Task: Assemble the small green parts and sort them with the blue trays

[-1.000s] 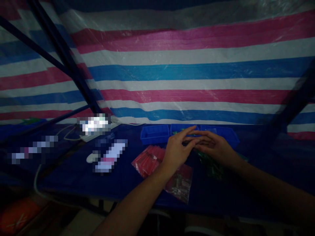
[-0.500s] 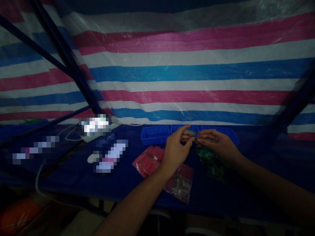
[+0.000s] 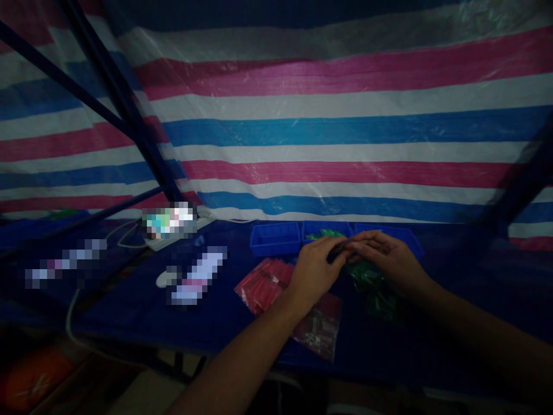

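My left hand [image 3: 313, 271] and my right hand [image 3: 386, 259] meet fingertip to fingertip above a dark blue table [image 3: 129, 311], in front of three small blue trays [image 3: 276, 238]. Both hands are pinched on a small dark piece between them that I cannot make out in the dim light. Under my left hand lie clear bags of red parts [image 3: 263, 283] and another bag [image 3: 319, 328]. A bag of green parts [image 3: 374, 291] lies below my right hand. Green pieces [image 3: 324, 233] show in the middle tray.
A striped pink, white and blue tarp [image 3: 328, 132] hangs behind the table. Dark slanting poles [image 3: 125, 109] stand at left. A white power strip [image 3: 173, 236] with cables and a small white object [image 3: 162, 279] lie on the table's left part.
My left hand's fingers, stretched out a second ago, have curled into a pinch against my right fingertips. Both hands have dropped slightly lower over the bags.
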